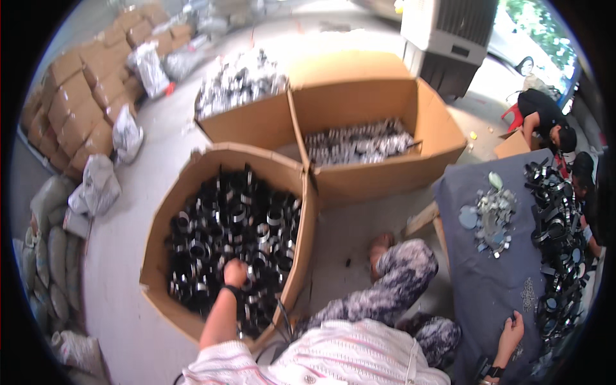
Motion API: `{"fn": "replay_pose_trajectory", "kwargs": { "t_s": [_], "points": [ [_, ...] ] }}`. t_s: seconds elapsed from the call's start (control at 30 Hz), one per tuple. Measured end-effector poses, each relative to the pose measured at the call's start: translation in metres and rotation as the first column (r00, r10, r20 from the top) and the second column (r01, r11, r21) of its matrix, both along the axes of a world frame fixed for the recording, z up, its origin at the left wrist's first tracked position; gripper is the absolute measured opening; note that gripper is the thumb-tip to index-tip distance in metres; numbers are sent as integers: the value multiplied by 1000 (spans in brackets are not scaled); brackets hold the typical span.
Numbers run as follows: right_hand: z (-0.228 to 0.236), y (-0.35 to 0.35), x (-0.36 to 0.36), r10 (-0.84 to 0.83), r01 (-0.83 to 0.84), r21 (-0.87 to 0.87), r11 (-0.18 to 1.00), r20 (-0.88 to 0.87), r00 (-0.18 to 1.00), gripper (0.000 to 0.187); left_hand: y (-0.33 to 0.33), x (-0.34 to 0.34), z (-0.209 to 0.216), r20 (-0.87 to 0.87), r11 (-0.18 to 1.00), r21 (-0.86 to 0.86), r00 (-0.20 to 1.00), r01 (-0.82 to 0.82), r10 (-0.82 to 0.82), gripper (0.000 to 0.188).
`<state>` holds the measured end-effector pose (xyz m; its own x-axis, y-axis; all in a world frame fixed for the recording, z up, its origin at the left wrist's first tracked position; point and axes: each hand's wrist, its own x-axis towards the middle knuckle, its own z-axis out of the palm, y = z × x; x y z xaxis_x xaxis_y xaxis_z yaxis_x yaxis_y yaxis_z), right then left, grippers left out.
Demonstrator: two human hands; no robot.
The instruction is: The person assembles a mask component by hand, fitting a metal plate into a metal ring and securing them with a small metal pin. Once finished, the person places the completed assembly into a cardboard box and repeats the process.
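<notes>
My left hand (235,273) reaches down into a large open cardboard box at my left. Its fingers are curled in among the black bands (221,212) that fill the box, curved pieces with shiny metal parts. What these fingers hold, if anything, is hidden. Over the right side, my right hand (511,330) rests at the grey cloth-covered table (471,282), fingers apart, with nothing visible in them. Just beyond it lies a small patch of tiny metal pieces (528,295). A long heap of similar black bands (555,237) runs along the table's right part.
A pile of small clear and whitish pieces (495,218) sits farther up the table. Beyond the left box stand a cardboard box (378,176) with metal parts and another box (244,122) heaped with silvery pieces. Two people work at right. Cartons and sacks line the left.
</notes>
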<state>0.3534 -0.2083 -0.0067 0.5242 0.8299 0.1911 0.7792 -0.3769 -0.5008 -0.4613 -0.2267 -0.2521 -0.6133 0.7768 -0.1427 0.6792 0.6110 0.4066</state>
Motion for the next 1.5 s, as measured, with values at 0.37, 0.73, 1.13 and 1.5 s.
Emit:
{"fn": "replay_pose_trajectory", "kwargs": {
  "t_s": [0.37, 0.73, 1.13, 1.5],
  "points": [
    [7, -3, -36, 31, -47, 132, 990, 124, 992, 30, -31, 89, 5, 89, 839, -444, 916, -315, 392, 92],
    [5, 4, -32, -29, 17, 135, 991, 89, 996, 30, -9, 55, 20, 112, 637, -676, 906, 370, -408, 25],
    [30, 7, -61, -43, 43, 7, 999, 244, 969, 27, 22, -48, 127, 655, 897, -319, 613, -307, 443, 36],
    [78, 12, -121, 221, -246, 326, 913, 112, 969, 14, 165, 185, 316, 766, 773, 624, 103, 113, -634, 12]
  ]
}}
